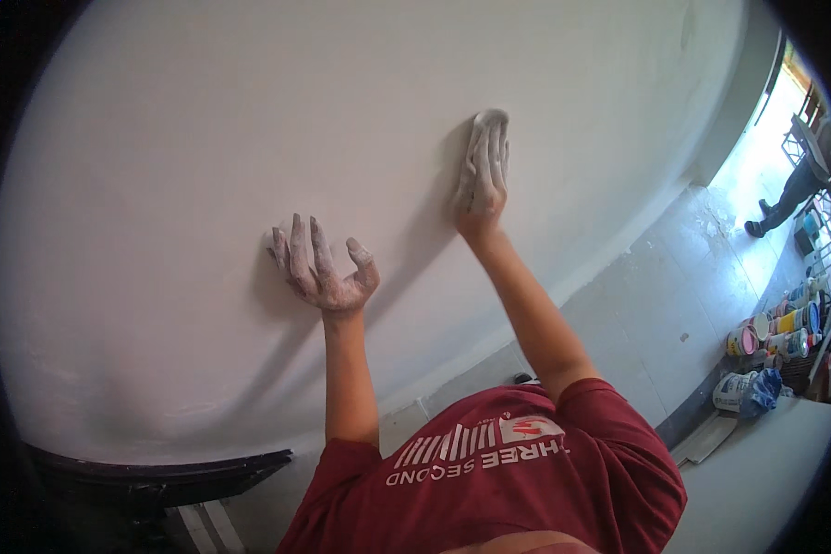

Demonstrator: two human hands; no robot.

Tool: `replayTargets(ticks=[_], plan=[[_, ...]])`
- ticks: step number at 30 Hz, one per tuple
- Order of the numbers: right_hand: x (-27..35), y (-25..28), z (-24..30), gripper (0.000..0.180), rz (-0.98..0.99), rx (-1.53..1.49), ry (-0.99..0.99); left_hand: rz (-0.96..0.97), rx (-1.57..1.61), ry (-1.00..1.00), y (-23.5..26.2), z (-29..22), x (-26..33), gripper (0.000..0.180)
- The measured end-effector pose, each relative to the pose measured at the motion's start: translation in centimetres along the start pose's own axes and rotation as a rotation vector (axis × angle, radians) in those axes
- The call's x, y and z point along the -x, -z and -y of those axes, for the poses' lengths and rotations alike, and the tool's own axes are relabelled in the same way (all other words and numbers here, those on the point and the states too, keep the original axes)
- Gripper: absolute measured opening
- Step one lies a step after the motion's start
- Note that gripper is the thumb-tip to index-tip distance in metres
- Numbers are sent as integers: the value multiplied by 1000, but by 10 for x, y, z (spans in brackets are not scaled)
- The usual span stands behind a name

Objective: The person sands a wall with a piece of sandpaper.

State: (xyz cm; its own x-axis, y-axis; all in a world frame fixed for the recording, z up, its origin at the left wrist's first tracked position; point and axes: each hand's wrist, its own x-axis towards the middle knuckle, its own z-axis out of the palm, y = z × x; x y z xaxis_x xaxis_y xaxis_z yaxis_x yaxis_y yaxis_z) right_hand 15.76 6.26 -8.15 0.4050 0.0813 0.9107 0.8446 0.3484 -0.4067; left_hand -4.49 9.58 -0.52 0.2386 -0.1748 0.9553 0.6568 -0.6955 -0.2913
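Observation:
A wide off-white wall (pixel 203 138) fills most of the view. My right hand (pixel 485 175), coated in white dust, lies against it with the fingers together and stretched upward. Under those fingertips shows the rounded edge of a pale, dusty pad (pixel 492 115), pressed to the wall; the rest of it is hidden, and its kind cannot be made out. Lower and to the left, my left hand (pixel 327 272) is at the wall, dusty too, with its fingers spread and the thumb apart. Nothing shows in it.
Paint tubs (pixel 789 321) and a white bucket with blue plastic (pixel 746 392) stand at the right on the tiled floor (pixel 660 286). A dark, long-edged object (pixel 157 471) lies at the wall's lower left. Another person's leg (pixel 789 198) shows at far right.

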Motion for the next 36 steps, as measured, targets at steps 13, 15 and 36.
replayTargets(ticks=[13,15,36], plan=[[-34,-4,-4,50,347,-57,512,78,20,-17,5,3,1,46],[-44,-1,1,52,415,2,566,145,34,26,8,4,3,51],[-141,-25,66,51,440,-180,766,719,-216,342,58,-25,96,74]])
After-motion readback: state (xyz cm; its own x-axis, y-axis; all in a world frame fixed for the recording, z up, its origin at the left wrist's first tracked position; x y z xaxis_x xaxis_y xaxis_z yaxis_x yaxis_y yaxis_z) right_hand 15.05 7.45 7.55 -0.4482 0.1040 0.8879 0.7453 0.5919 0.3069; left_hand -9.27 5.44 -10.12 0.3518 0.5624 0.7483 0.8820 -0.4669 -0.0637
